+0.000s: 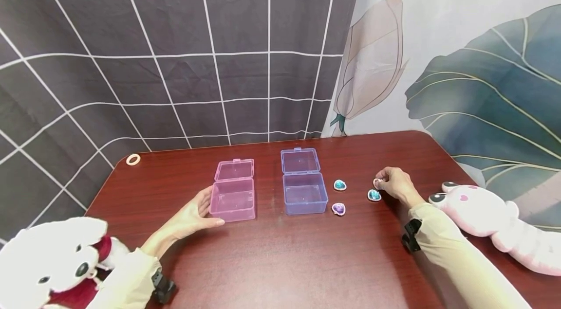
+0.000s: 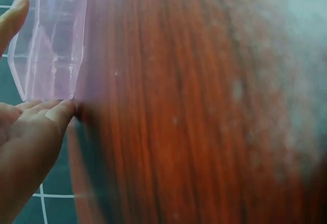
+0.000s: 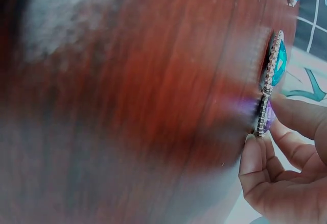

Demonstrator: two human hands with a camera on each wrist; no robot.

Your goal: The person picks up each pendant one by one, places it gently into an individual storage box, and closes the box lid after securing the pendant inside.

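Note:
My left hand [image 1: 197,214] is at the left side of an open pink plastic box [image 1: 233,197]. In the left wrist view its fingertips [image 2: 61,110] meet the box's end, with the thumb apart from them. My right hand [image 1: 396,185] reaches to the right part of the table and pinches a purple heart-shaped gem with a beaded edge [image 3: 268,116] between thumb and fingers. Right beside that gem lies a teal one [image 1: 374,195]. Another teal gem [image 1: 339,185] and a purple gem [image 1: 338,209] lie further left, near an open blue plastic box [image 1: 305,197].
The dark red wooden table [image 1: 280,255] backs onto a grey gridded curtain. A white plush bear [image 1: 57,260] sits at the front left, a pink-and-white plush toy [image 1: 491,221] by the right arm. A pale ring [image 1: 133,159] lies in the back left corner.

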